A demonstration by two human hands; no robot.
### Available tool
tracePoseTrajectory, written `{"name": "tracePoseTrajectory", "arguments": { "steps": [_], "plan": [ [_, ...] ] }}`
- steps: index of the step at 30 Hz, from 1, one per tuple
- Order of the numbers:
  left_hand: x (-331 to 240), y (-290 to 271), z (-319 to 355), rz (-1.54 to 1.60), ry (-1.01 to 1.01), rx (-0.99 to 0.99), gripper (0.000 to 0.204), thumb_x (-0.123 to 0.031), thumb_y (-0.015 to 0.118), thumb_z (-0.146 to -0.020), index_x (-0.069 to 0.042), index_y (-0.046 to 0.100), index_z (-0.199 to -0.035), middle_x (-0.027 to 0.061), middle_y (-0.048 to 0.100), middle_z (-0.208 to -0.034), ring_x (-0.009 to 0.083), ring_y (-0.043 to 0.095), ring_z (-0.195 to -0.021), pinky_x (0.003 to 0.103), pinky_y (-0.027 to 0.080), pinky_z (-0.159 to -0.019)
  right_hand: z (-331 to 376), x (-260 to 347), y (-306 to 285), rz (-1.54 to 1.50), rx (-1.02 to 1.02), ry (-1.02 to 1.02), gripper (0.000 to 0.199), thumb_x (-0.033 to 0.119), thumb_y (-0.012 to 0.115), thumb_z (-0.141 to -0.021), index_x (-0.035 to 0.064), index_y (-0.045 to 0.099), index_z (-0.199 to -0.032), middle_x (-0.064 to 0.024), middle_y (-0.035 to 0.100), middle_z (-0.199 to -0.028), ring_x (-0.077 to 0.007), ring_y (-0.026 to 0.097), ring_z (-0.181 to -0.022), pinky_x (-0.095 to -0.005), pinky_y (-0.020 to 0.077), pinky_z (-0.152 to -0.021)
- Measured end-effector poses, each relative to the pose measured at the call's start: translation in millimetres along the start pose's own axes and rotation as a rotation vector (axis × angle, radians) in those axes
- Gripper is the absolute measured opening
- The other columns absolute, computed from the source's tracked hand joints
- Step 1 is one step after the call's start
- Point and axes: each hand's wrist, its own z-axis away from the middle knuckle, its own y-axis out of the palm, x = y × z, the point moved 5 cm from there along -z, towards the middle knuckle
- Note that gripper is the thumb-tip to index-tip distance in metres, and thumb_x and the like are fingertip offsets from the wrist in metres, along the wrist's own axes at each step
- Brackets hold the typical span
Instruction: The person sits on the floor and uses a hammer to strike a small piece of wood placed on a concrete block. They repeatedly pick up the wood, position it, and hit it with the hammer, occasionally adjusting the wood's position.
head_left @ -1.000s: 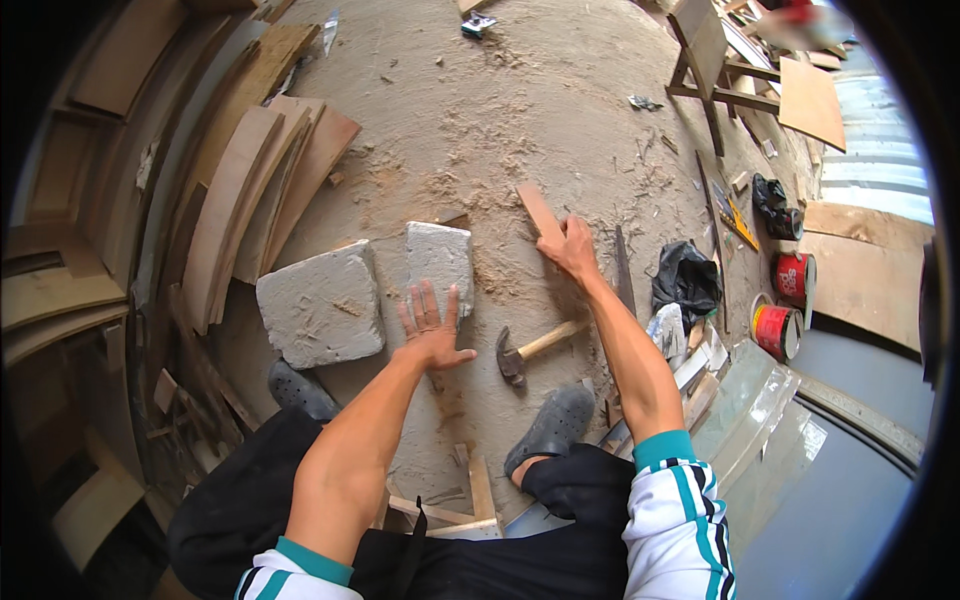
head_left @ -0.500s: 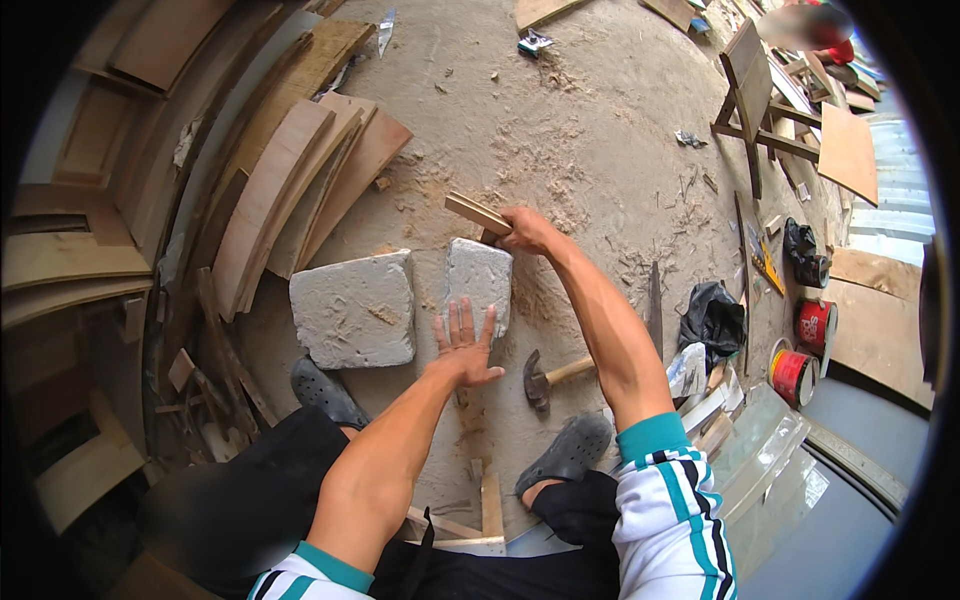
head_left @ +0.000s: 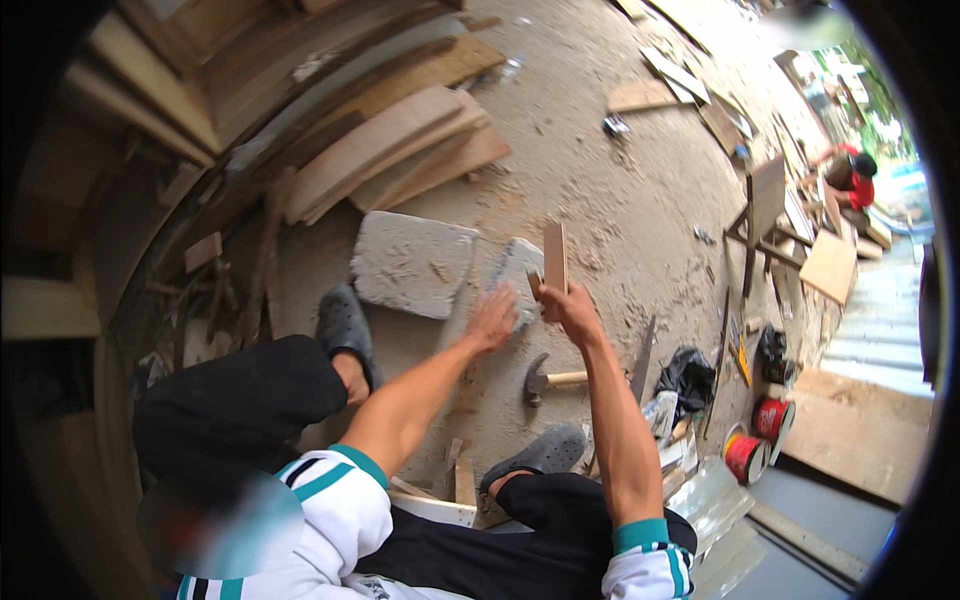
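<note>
While the person sits low on the sandy floor (head_left: 600,190), planks (head_left: 400,150) are seen stacked at the far left, with a large grey stone slab (head_left: 410,265) lying in front of them. A smaller slab (head_left: 515,270) is set just beside it to the right. The left hand (head_left: 492,320) is laid on this smaller slab with its fingers spread. Just to the right, a short flat strip of wood (head_left: 554,255) is held upright by the right hand (head_left: 565,300), whose fingers are closed around its lower end, above the slab's edge. Below the hands, a hammer (head_left: 545,380) is left lying on the floor. Farther right, two red tins (head_left: 745,455) are seen.
</note>
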Motion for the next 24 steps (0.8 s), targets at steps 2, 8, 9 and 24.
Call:
{"name": "tracePoseTrajectory", "arguments": {
  "steps": [2, 8, 9, 24],
  "plan": [
    [-10.7, -10.2, 15.9, 0.592, -0.126, -0.231, 0.074, -0.06, 0.054, -0.088, -0.011, 0.043, -0.142, 0.0182, 0.041, -0.146, 0.0283, 0.037, -0.138, 0.049, 0.025, -0.112, 14.2, -14.0, 24.9, 0.121, 0.027, -0.005, 0.027, 0.023, 0.069, -0.088, 0.0009, 0.063, -0.103, -0.005, 0.066, -0.084, -0.011, 0.058, -0.068, -0.0286, 0.0474, -0.06],
    [-20.7, -100.9, 124.6, 1.106, -0.28, -0.424, 0.048, -0.052, 0.069, -0.083, -0.012, 0.06, -0.11, 0.0057, 0.062, -0.098, 0.0192, 0.061, -0.095, 0.042, 0.05, -0.083, 45.7, -15.0, 203.3, 0.634, 0.166, -0.268, 0.024, 0.019, 0.065, -0.091, 0.0013, 0.063, -0.106, -0.0036, 0.066, -0.086, -0.015, 0.062, -0.078, -0.0305, 0.0515, -0.068],
    [-19.5, -122.7, 140.6, 1.161, -0.263, -0.452, 0.045, -0.05, 0.071, -0.082, -0.013, 0.06, -0.106, 0.0042, 0.062, -0.094, 0.0179, 0.061, -0.089, 0.041, 0.05, -0.079, 42.0, -20.9, 232.0, 0.447, 0.433, -0.224, 0.033, 0.017, 0.067, -0.091, 0.0013, 0.056, -0.118, -0.0043, 0.065, -0.094, -0.0158, 0.063, -0.084, -0.0312, 0.0526, -0.071],
    [125.6, -401.9, 312.4, 1.237, -0.294, -0.98, 0.086, -0.057, 0.072, -0.07, -0.007, 0.048, -0.137, 0.0139, 0.053, -0.133, 0.0267, 0.052, -0.118, 0.038, 0.045, -0.095, 93.5, 4.7, 401.1, 0.682, 0.736, -0.317, 0.097, 0.049, 0.064, -0.09, -0.0006, 0.011, -0.154, -0.0237, 0.029, -0.155, -0.0321, 0.031, -0.143, -0.0387, 0.0277, -0.113]
  ]
}}
